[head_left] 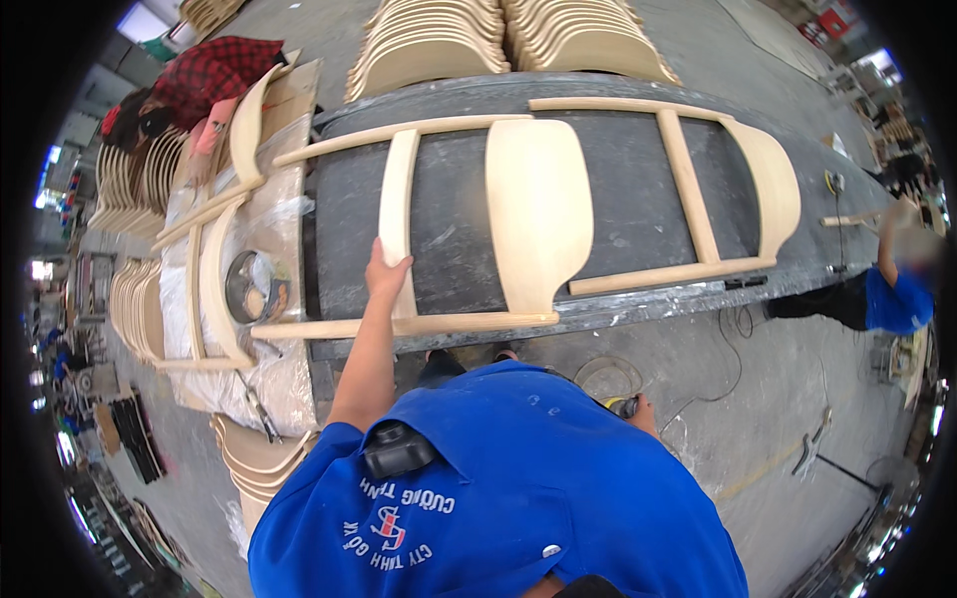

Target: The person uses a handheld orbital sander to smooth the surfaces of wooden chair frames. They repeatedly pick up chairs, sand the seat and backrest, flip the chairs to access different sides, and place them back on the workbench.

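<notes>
Smooth, matt wooden chair frame [539, 209], scuffed dark tabletop [449, 204], glossy plastic sheet [281, 214], blue cloth shirt [608, 468]

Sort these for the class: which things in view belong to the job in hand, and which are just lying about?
Job in hand, judging by contact:
pale wooden frame, touched by the left hand
yellow-and-black tool, in the right hand
dark table beneath the frame

Seemingly just lying about:
stacked curved panels beyond the table
round container at left

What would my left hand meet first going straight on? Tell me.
Your left hand holds the slat; straight along that, the far leg would likely come first, though depth is unclear.
</notes>
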Demonstrator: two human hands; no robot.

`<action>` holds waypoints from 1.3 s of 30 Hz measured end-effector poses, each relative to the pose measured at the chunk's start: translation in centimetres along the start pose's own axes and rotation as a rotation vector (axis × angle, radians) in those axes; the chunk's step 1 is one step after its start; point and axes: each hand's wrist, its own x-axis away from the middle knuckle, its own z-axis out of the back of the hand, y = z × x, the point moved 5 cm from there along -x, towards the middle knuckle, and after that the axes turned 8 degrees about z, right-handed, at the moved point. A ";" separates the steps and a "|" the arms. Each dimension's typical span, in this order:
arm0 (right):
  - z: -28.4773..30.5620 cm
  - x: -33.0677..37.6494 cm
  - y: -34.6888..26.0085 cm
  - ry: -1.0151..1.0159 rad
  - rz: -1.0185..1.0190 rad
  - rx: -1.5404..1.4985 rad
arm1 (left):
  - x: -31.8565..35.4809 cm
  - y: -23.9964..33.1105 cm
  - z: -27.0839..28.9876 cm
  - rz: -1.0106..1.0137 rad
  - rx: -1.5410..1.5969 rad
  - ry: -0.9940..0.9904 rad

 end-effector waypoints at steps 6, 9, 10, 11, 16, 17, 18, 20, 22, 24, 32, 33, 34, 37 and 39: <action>0.8 0.0 -0.9 0.029 0.081 0.049 | -0.5 -0.4 -1.2 -0.001 0.010 0.020; 1.9 0.2 -1.8 0.046 0.104 0.073 | -1.3 -0.7 -2.5 -0.014 0.024 0.027; 2.5 0.2 -2.3 0.047 0.105 0.084 | -1.6 -0.8 -2.9 -0.011 0.034 0.031; 3.4 0.3 -3.2 0.061 0.128 0.088 | -1.8 -0.9 -3.2 -0.013 0.045 0.030; 10.4 -0.3 -10.6 0.181 0.259 0.040 | -1.7 -0.5 -4.3 0.041 -0.015 0.045; 12.1 -0.6 -12.8 0.222 0.290 0.009 | -1.6 -0.2 -4.3 0.051 -0.007 0.031; 14.0 -0.9 -15.4 0.242 0.362 0.009 | -1.6 0.1 -4.3 0.068 -0.064 0.037; 17.7 -1.7 -20.9 0.264 0.488 0.031 | -1.7 0.9 -4.1 0.104 -0.178 0.044; 21.1 -2.6 -26.7 0.263 0.588 0.061 | -2.1 2.3 -4.0 0.002 -0.336 0.065; 23.5 -4.0 -32.7 0.258 0.703 0.081 | -2.5 3.9 -4.0 -0.186 -0.309 0.154; 22.5 -16.0 -54.6 0.228 0.755 0.594 | -2.1 2.8 -6.9 -0.318 -0.342 0.255; 22.2 -17.3 -56.2 0.201 0.722 0.596 | -2.2 2.7 -7.0 -0.323 -0.320 0.261; 22.1 -18.2 -57.2 0.211 0.702 0.545 | -2.2 2.6 -7.0 -0.319 -0.330 0.252; 21.2 -18.3 -57.2 0.197 0.724 0.573 | -2.2 2.8 -6.8 -0.334 -0.342 0.258; 20.4 -16.5 -54.8 0.216 0.755 0.555 | -2.0 3.1 -6.8 -0.354 -0.330 0.267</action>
